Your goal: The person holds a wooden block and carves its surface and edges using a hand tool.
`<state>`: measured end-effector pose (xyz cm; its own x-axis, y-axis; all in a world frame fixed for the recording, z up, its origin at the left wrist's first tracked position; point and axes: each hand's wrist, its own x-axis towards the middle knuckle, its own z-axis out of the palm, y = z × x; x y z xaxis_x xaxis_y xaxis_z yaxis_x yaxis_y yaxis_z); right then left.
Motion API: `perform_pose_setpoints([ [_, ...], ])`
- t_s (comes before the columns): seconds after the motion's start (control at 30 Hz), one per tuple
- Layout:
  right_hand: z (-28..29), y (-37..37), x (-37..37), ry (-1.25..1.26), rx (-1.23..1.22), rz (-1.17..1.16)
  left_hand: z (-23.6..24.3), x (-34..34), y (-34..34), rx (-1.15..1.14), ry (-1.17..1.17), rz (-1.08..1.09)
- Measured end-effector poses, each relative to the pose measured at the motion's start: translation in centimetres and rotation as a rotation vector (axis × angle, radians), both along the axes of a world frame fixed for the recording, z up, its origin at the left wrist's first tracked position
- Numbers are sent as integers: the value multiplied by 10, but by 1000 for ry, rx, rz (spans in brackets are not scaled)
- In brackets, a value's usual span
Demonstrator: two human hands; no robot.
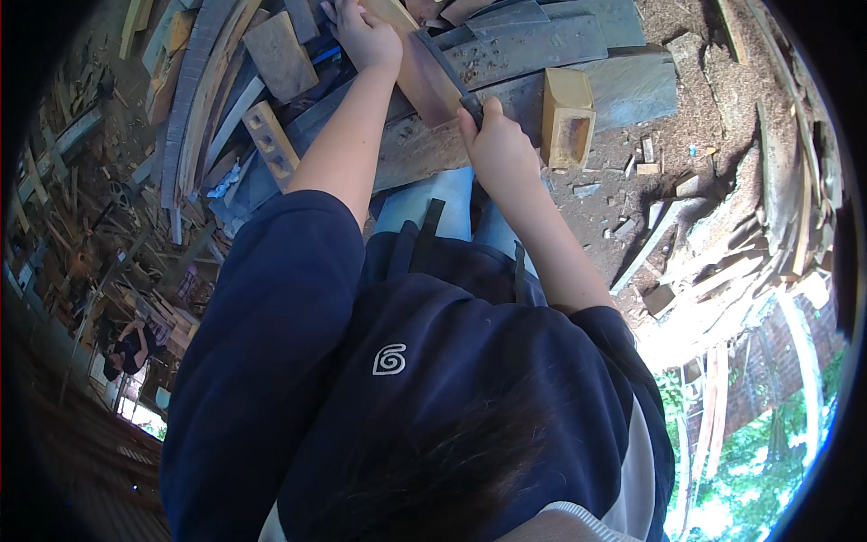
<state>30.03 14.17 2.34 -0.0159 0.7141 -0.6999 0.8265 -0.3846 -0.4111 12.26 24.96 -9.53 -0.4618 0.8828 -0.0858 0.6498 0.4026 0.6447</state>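
Note:
A reddish-brown wooden board [427, 83] with a dark strip along its right edge slants between my hands, its pale far end near the top of the picture. My right hand [502, 152] is closed at the near right corner, thumb and fingers around the dark edge. My left hand [368, 41] is beside the far end, its fingers apart and partly cut off by the upper rim; how firmly it touches the board cannot be made out. Under the board lies a wide weathered plank [420, 154], just beyond my knees.
A hollow yellowish wooden block [567, 117] stands right of my right hand. A block with holes [271, 140] and a brown offcut [280, 56] lie left. Grey planks [528, 50] are heaped ahead. Scraps and bark [713, 239] cover the right side. Another person [134, 348] is far left.

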Motion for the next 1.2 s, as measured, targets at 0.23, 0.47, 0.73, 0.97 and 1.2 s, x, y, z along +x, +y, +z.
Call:
perform_pose_setpoints([
  [0.23,-24,47,-25,24,149,-24,1,3,4,20,-46,32],
  [0.47,-23,15,10,77,79,-48,-1,2,3,-1,-76,14],
  [0.73,-4,-1,28,396,-379,-365,9,4,6,-64,-90,23],
  [0.97,-21,25,28,442,-373,-234,28,12,4,-4,-265,56],
  [1.2,-11,14,36,516,-389,-411,-17,-9,-4,107,-57,-17],
])
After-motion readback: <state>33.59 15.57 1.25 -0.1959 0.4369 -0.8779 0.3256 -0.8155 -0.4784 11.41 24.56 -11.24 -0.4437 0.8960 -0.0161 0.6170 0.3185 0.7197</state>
